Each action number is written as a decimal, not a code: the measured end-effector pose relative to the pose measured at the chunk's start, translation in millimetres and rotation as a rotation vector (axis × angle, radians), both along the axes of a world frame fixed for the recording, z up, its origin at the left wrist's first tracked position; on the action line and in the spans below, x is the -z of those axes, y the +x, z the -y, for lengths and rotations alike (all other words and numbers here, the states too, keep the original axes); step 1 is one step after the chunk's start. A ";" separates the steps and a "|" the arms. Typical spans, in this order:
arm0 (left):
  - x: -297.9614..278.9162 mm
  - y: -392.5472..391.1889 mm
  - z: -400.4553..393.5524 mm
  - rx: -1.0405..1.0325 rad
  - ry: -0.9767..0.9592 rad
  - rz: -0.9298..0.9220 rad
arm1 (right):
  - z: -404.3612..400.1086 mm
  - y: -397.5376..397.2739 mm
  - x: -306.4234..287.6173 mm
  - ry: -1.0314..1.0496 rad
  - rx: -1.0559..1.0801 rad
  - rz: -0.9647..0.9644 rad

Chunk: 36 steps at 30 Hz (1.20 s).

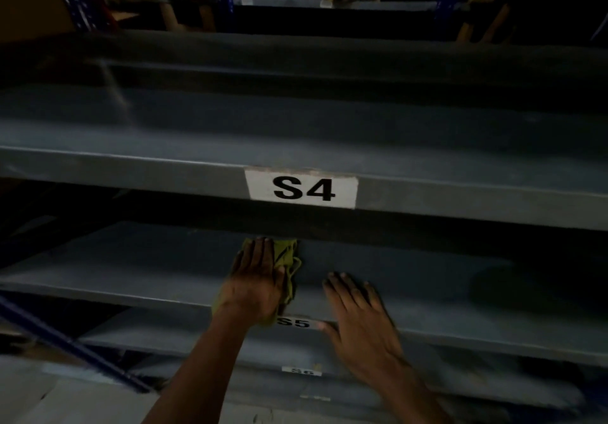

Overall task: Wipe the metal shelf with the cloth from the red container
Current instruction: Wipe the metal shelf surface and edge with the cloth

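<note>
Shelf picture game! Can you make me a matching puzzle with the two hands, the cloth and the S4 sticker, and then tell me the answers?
Things:
1. left hand
2. right hand
3. cloth
4. S4 label

Descriptions:
A. yellow-green, bunched on the S5 shelf
B. flat on bare metal, holding nothing
C. white, with black writing
D. pressing down on the cloth

Pairs: 1-D, 2-B, 3-A, 4-C

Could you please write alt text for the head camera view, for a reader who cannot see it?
A person's left hand presses a yellow-green cloth flat on the grey metal shelf labelled S5, while the right hand rests open on the same shelf beside it. Above is a shelf labelled S4; the scene is dim.
</note>
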<state>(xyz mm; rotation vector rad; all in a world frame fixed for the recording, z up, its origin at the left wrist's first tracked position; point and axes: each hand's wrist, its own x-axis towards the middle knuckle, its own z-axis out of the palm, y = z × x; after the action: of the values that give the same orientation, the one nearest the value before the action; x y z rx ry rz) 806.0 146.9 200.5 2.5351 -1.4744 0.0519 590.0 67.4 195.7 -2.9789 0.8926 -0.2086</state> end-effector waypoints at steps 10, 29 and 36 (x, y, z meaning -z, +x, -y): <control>-2.8 -33.9 18.8 0.007 0.017 0.034 | -1.7 2.1 -1.8 -0.041 -0.002 0.012; -5.9 -27.5 9.7 -0.035 0.063 -0.018 | -3.2 1.6 -1.3 0.007 0.004 -0.004; -11.9 -55.4 30.6 -0.015 0.100 -0.004 | -2.7 0.1 -5.7 0.014 -0.002 -0.015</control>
<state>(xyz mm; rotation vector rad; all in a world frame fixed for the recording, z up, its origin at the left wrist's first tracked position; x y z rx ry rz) 750.6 116.3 212.4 2.6230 -1.4924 -0.0250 590.1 70.2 201.4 -2.9721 0.8884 -0.1792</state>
